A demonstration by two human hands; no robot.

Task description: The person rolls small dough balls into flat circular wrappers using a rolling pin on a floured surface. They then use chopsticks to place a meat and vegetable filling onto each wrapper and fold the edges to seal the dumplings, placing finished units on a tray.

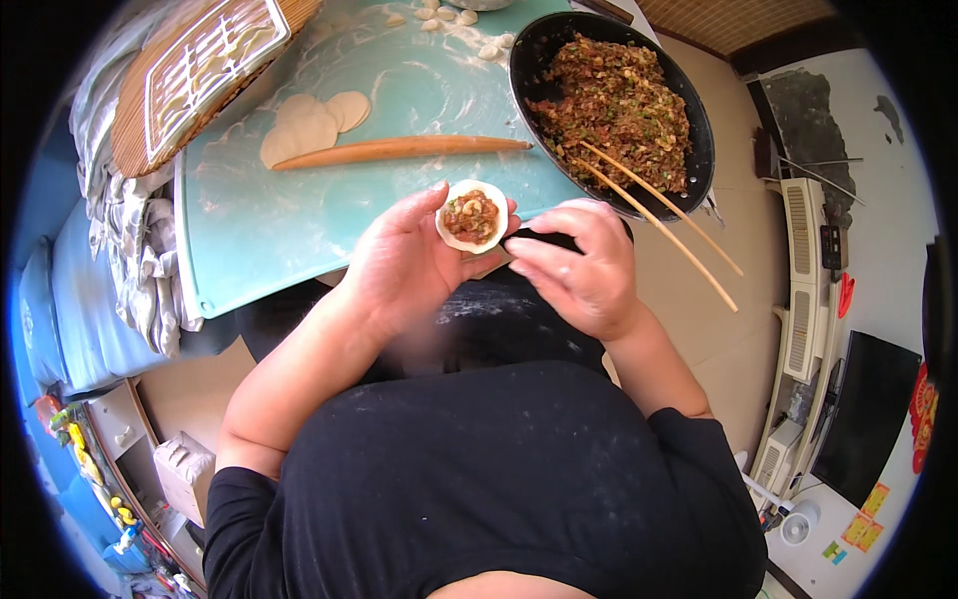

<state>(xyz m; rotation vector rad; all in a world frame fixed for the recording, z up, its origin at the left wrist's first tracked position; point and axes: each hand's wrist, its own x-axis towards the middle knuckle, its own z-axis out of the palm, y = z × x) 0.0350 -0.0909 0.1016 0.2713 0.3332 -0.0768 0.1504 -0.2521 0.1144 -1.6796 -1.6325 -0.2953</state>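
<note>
A round dumpling wrapper (446,232) with a mound of meat filling (472,217) in its middle rests in my left hand (404,245), whose fingers cup it from below and around the side. Just right of it is my right hand (591,262), fingers bent and thumb toward the wrapper, with nothing visible in it. A wooden rolling pin (399,151) lies across the floured green mat (239,240) beyond my hands. Behind its left end are several rolled wrappers (304,130). A black pan (701,150) of minced filling (629,110) stands at the right, with two chopsticks (679,215) leaning over its rim.
Small dough pieces (444,15) lie at the mat's far edge, below a partly seen metal bowl (484,3). At far left, a woven tray (135,130) carries a white rack (215,75). A striped cloth (145,250) hangs by the table's left edge.
</note>
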